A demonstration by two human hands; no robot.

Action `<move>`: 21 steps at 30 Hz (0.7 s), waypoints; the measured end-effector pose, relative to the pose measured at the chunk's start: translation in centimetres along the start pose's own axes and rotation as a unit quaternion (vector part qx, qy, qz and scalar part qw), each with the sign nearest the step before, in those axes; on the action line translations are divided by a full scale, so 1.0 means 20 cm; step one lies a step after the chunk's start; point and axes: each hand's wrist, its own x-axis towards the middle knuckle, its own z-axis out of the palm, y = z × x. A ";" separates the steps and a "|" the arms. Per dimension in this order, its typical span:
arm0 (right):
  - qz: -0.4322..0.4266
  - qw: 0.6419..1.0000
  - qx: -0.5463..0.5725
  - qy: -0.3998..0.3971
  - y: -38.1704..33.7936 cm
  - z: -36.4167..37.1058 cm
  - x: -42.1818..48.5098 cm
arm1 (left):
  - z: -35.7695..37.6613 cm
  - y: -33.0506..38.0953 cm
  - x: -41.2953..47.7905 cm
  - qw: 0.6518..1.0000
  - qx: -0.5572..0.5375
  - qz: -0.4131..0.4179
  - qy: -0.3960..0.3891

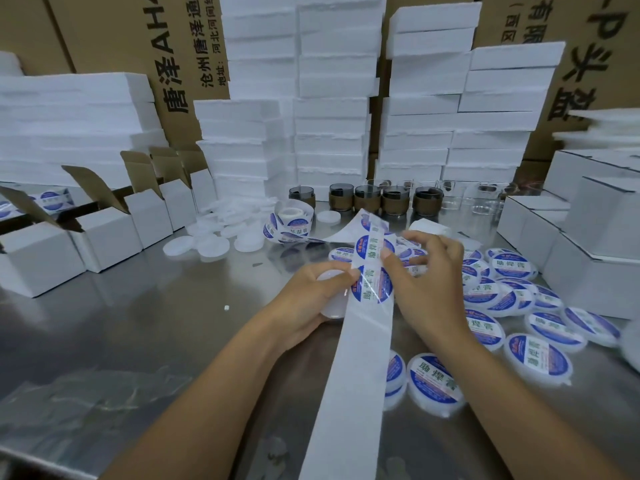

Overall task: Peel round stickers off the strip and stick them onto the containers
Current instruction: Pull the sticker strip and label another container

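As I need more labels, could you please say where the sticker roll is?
Head view, centre: the sticker roll sits on the table, right of the white lids, before the dark cups.

foam stacks [331, 109], open white cartons [151, 221]

Single head-worn wide view, looking forward and down over the table [145, 317].

The camera sits above and just behind the forearms [214, 393], which come in from the bottom edge and meet near the middle of the frame. There the left hand [311, 299] and right hand [426, 275] lie close under the lens, and the strip [360, 358] runs back to the bottom edge. The view faces the far side of the table, tilted down enough to show the steel top, with the foam stacks [332, 109] and cartons [114, 39] higher up.
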 end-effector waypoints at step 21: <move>-0.236 0.948 -0.210 -0.043 0.02 0.01 -0.04 | 0.01 0.02 -0.01 0.998 0.026 0.032 0.042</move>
